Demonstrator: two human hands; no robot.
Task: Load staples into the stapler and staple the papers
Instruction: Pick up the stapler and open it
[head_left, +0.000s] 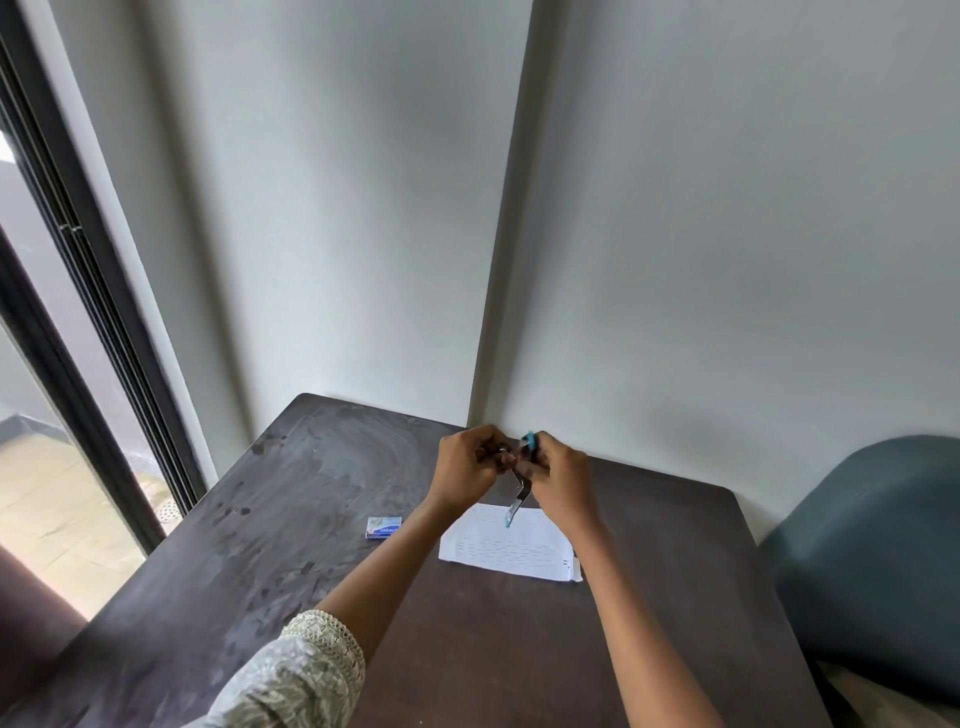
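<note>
Both hands are raised above the far part of the dark wooden table (311, 545). My right hand (561, 480) grips a small teal and metal stapler (521, 491) that is swung open, one arm pointing down toward the papers. My left hand (465, 462) is closed beside it, fingertips pinched on a small metal piece at the stapler's top; I cannot tell if it is a staple strip. The white printed papers (506, 545) lie flat on the table under the hands. A small blue staple box (384, 526) sits to the left of the papers.
A white wall corner stands right behind the table's far edge. A dark-framed glass door (78, 291) runs along the left. A blue-grey upholstered chair (872, 561) stands close to the table's right side.
</note>
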